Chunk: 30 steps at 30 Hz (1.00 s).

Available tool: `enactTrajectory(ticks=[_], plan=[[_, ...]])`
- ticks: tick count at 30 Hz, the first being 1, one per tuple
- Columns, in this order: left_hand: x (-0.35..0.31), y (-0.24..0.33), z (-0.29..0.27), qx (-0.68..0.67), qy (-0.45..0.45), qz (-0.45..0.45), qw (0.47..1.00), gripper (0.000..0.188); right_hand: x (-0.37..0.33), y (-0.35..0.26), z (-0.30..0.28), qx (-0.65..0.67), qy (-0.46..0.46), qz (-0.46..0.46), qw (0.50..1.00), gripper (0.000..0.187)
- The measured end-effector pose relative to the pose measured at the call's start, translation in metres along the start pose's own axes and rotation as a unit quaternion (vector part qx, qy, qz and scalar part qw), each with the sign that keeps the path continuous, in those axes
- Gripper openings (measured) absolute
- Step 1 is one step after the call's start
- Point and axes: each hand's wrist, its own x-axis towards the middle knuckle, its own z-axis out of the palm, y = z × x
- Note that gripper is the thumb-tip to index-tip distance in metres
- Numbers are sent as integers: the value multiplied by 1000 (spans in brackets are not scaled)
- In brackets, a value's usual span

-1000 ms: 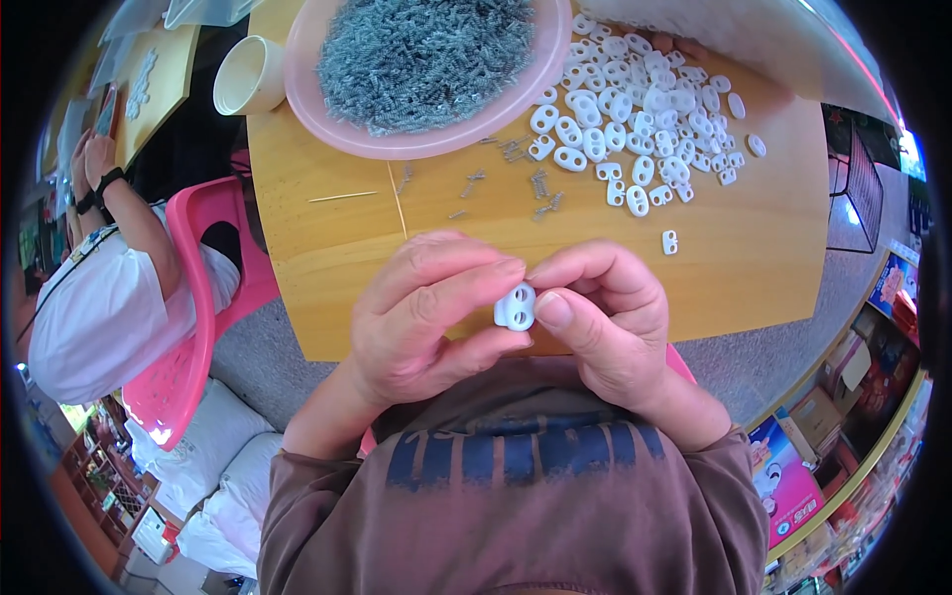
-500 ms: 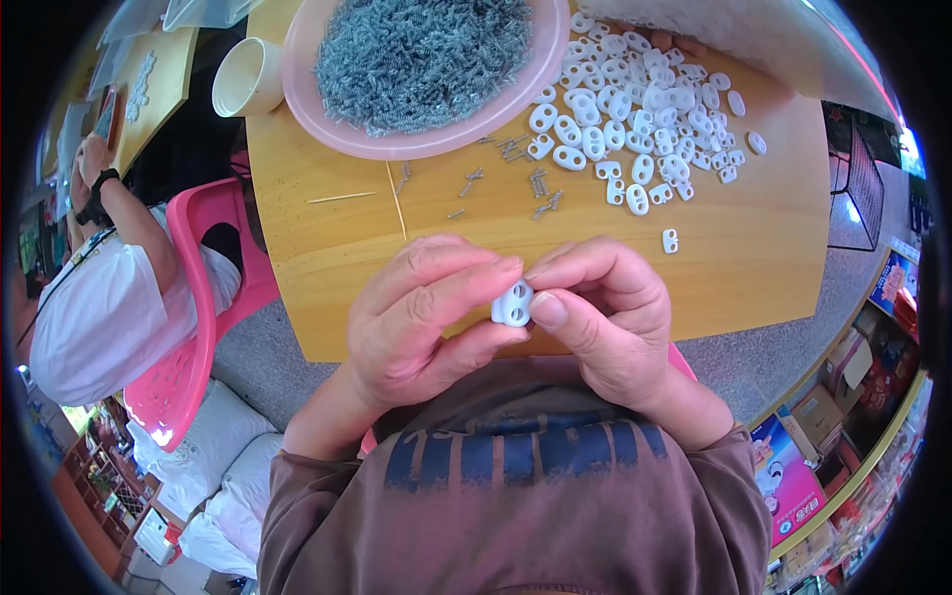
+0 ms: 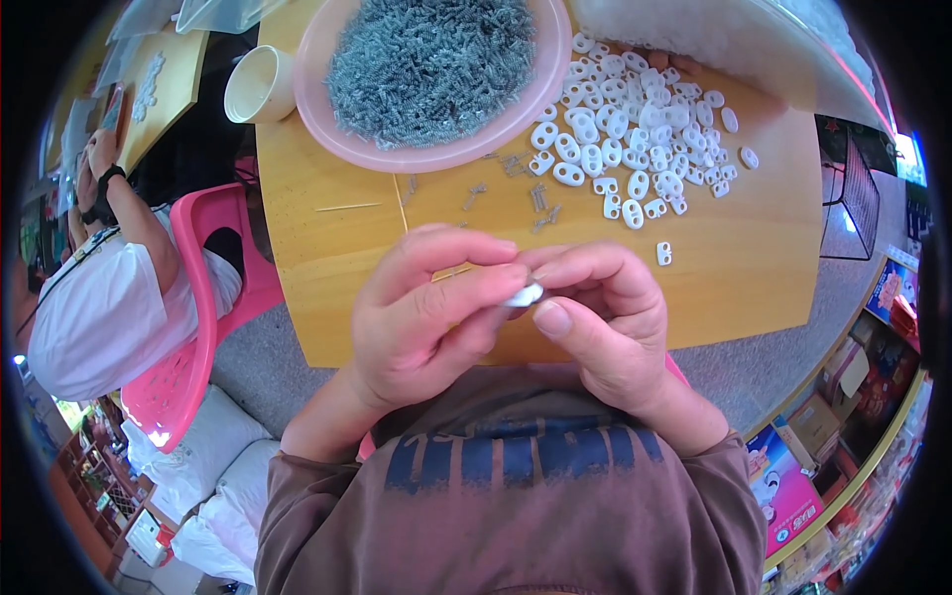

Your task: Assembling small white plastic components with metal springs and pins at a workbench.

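Both hands meet over the near edge of a wooden table (image 3: 754,268). My left hand (image 3: 421,317) and my right hand (image 3: 600,317) pinch one small white plastic piece (image 3: 524,295) between thumbs and fingertips; most of it is hidden by the fingers. Farther back lies a heap of similar white two-hole plastic pieces (image 3: 640,109). A pink bowl (image 3: 327,119) full of small grey metal springs (image 3: 431,59) stands at the table's far side. A few loose springs (image 3: 540,198) lie between the bowl and my hands.
A cream cup (image 3: 260,84) stands left of the bowl. A thin wooden stick (image 3: 347,207) lies on the table. Another person in a white shirt (image 3: 99,307) sits on a pink chair (image 3: 203,327) at left. Boxes (image 3: 823,416) stand on the floor at right.
The white piece has turned in my fingers: earlier its two holes faced up, now only an edge shows. Both hands stay in the same spot.
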Motion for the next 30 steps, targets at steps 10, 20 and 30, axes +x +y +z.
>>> enactTrajectory(ticks=[10,20,30], plan=[[5,2,-2,12,45,39,998,39,7,-8,3,-27,-49,-37,998,21],[-1,2,-14,-141,-3,-83,986,35,10,-17,2,-193,-89,-119,970,26],[19,23,-18,-436,-46,-386,811,13,18,-22,4,-369,-113,-225,894,34]])
